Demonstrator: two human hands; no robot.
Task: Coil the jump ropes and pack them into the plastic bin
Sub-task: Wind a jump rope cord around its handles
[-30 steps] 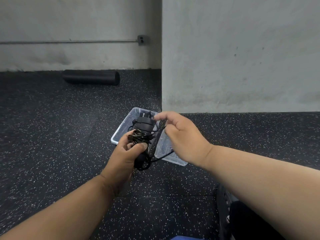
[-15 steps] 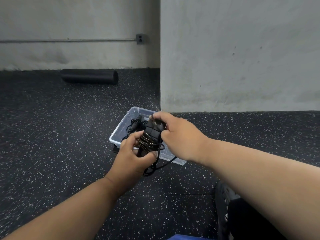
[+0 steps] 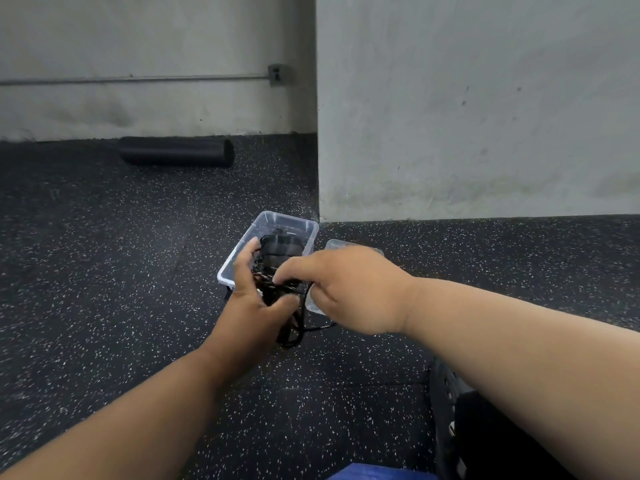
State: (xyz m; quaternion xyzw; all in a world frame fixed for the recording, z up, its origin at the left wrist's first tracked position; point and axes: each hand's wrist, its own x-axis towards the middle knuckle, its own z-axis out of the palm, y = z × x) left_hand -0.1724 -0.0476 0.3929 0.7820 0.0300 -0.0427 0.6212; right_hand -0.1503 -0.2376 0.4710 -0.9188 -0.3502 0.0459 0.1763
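Speckled black rubber floor under both hands, grey concrete wall beyond them. Black foam roller lies far beyond the left hand, against the back wall. Clear plastic bin sits on the floor just past the hands, partly hidden by them; something dark inside it, can't tell what. Clear lid just beyond the right hand, mostly covered. Left hand grips the coiled black jump rope bundle, fingers and thumb curled round it, handles pointing up toward the bin. Right hand reaches in from the right, index finger and thumb pinching the cord wraps at mid-bundle. A loose cord loop hangs below the left hand. Bundle held above the bin's near edge, not in it.
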